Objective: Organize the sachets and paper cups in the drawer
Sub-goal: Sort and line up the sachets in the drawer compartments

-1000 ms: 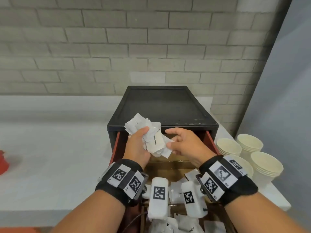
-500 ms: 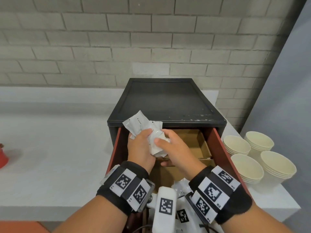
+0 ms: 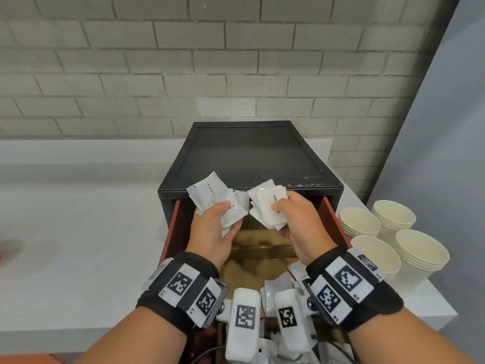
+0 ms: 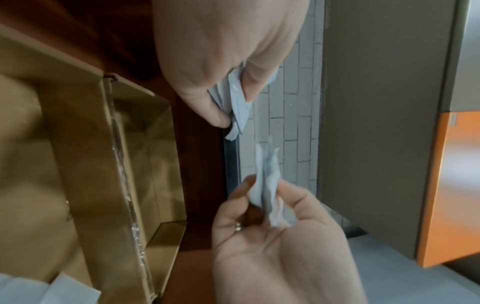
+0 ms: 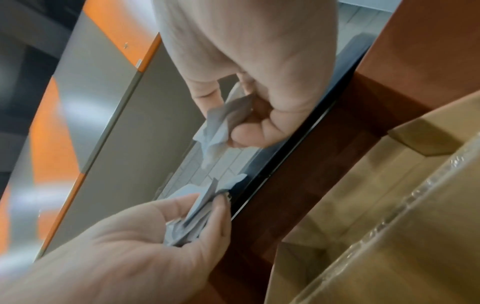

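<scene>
Over the open drawer, each hand holds a bundle of white sachets. My left hand grips the left bundle, thumb on top. My right hand pinches the right bundle; the two bundles almost touch. In the left wrist view, my left hand holds its sachets edge-on. The right wrist view shows my right hand on its sachets. Loose sachets lie at the drawer's front. Stacks of cream paper cups stand on the counter, right of the drawer.
The drawer slides out of a black cabinet set against a brick wall. Brown cardboard dividers split the drawer into compartments; the one under my hands looks bare. White counter stretches to the left.
One second ago my left hand held the whole bundle. My right hand closed on it, took part, and the hands have drawn apart, each holding sachets.
</scene>
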